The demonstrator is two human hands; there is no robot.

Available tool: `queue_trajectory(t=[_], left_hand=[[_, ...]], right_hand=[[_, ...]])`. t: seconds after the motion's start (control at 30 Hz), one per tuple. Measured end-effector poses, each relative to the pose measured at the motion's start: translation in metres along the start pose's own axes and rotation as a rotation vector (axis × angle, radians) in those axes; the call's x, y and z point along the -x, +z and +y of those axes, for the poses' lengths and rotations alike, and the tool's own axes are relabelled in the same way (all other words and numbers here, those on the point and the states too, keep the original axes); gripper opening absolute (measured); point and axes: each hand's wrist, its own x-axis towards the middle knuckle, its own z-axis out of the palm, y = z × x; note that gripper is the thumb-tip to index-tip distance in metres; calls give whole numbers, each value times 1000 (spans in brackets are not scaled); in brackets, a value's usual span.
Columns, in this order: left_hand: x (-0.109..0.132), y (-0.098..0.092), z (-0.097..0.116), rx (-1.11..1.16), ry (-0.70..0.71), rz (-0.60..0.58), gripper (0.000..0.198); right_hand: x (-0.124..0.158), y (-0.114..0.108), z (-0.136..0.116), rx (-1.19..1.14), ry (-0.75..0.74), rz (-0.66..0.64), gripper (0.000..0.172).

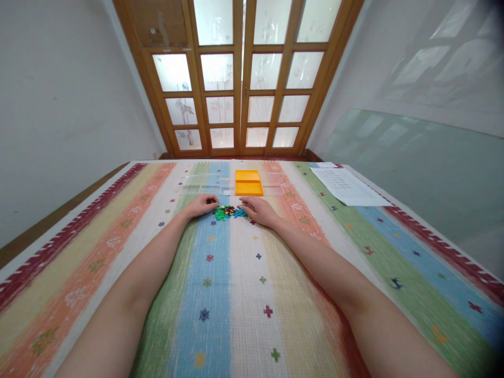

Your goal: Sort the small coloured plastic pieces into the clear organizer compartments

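A small heap of green, brown and blue pieces [228, 212] lies on the striped tablecloth between my hands. At the heap's left edge is my left hand [202, 205], its fingers curled together by the green pieces; what they hold, if anything, is too small to make out. My right hand [258, 209] rests at the right edge by the blue pieces, with thumb and fingers apart. Just beyond the heap sits an orange tray [249, 188] with two parts. Clear plastic boxes [199, 184] stand to its left and right.
Printed white sheets [346, 186] lie at the far right of the table. The patterned tablecloth [252, 315] covers the tabletop. Beyond the far edge are wooden doors with glass panes [259, 71], and a glass panel leans at the right wall.
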Motion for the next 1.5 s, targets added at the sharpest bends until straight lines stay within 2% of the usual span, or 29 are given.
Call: queue_trajectory(t=[0.2,0.33,0.47,0.63,0.73,0.97,1.17,1.33,1.5], left_hand=[[-4,-1,-15,83,-60,195,25],[-7,-6,-28,209,-145,375,20],[-8,-14,-33,341,-216,562,23],[-7,-27,-40,327,-321,807,23],[-4,-33,-49,296,-391,894,23],[2,-38,-61,279,-467,953,27],[1,-39,-62,321,-425,1004,31],[1,-38,-62,331,-427,985,34],[-1,-35,-62,242,-381,931,32]], right_hand=[[0,-1,-2,-11,28,-21,39],[1,0,-1,-15,31,-24,40],[1,-1,-1,-15,19,-18,40],[1,-2,-3,-17,31,-24,40],[1,-3,-4,-15,26,-25,39],[2,-4,-5,-21,29,-26,40],[2,-6,-7,-22,28,-26,39],[2,-6,-7,-24,26,-30,39],[1,-5,-6,-27,27,-32,39]])
